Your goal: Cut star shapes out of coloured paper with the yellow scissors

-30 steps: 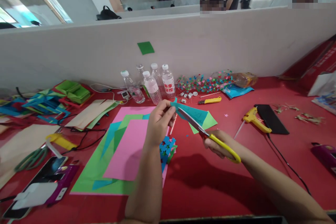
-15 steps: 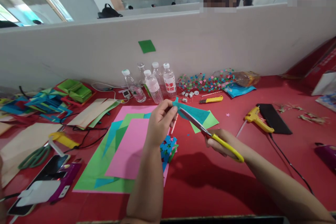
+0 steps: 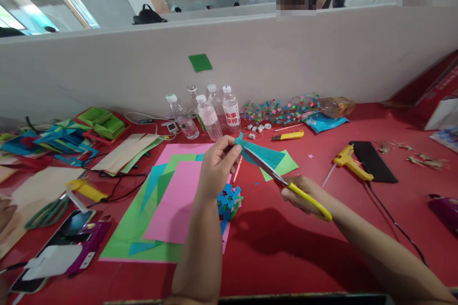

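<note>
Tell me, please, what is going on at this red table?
A person's left hand pinches a piece of teal paper, while the right hand holds yellow-handled scissors with their blades at it. Coloured sheets lie by the left forearm, and a yellow glue gun lies to the right. Another person's hand shows at the far left edge.

so the scissors (image 3: 304, 196) have shiny metal blades and smooth yellow plastic handles. teal sheet (image 3: 266, 153) looks like matt paper, same with the pink sheet (image 3: 175, 202). bottles (image 3: 211, 119) are clear, glossy plastic, glue gun (image 3: 348, 161) is yellow plastic, and the red tabletop (image 3: 286, 267) looks smooth with a slight sheen.
</note>
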`<act>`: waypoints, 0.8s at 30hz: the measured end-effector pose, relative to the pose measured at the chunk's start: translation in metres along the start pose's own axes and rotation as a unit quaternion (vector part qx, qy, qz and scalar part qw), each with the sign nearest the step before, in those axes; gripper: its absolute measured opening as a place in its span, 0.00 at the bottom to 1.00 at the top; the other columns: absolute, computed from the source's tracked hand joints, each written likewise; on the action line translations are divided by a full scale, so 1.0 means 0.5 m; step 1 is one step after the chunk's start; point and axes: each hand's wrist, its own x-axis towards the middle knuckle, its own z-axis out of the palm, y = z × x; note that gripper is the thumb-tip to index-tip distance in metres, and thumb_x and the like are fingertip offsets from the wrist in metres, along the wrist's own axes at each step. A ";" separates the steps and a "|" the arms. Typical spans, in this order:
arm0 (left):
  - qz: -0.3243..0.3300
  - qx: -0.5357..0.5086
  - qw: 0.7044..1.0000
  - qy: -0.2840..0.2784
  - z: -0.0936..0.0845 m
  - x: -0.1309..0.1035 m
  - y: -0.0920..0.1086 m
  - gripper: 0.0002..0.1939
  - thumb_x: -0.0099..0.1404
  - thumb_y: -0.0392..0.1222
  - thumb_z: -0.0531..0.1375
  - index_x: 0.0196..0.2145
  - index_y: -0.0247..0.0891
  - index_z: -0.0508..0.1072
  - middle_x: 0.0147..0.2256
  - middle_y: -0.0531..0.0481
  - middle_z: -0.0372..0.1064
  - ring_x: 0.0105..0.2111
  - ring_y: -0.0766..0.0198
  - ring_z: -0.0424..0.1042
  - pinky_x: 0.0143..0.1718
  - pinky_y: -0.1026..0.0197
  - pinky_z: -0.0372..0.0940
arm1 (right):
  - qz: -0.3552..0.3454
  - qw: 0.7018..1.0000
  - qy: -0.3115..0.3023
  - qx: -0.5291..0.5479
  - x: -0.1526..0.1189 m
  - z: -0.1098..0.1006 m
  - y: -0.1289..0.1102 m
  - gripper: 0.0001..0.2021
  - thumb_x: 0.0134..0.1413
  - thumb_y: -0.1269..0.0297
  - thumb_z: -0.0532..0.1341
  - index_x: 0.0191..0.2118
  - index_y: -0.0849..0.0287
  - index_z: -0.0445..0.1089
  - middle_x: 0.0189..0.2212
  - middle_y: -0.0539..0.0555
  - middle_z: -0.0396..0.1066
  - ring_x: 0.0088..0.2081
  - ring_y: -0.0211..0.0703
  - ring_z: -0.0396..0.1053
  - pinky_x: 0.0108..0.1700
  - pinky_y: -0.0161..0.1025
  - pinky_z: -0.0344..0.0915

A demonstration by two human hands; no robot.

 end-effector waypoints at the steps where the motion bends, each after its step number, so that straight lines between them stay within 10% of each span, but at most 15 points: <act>1: -0.001 -0.002 1.000 0.000 -0.001 0.000 -0.001 0.10 0.64 0.42 0.58 0.25 0.39 0.65 0.19 0.57 0.60 0.16 0.73 0.59 0.17 0.68 0.54 | -0.002 1.000 0.000 0.000 0.001 0.000 0.000 0.27 0.56 0.36 0.52 0.23 0.56 0.55 0.13 0.45 0.55 0.15 0.31 0.50 0.17 0.32 0.47; 24: -0.008 -0.036 0.999 0.021 0.011 0.001 0.002 0.10 0.63 0.40 0.58 0.24 0.39 0.66 0.18 0.57 0.60 0.15 0.73 0.58 0.15 0.68 0.54 | 0.009 1.000 0.017 0.018 0.000 0.011 -0.008 0.29 0.55 0.32 0.50 0.23 0.56 0.54 0.14 0.45 0.54 0.15 0.30 0.49 0.16 0.32 0.46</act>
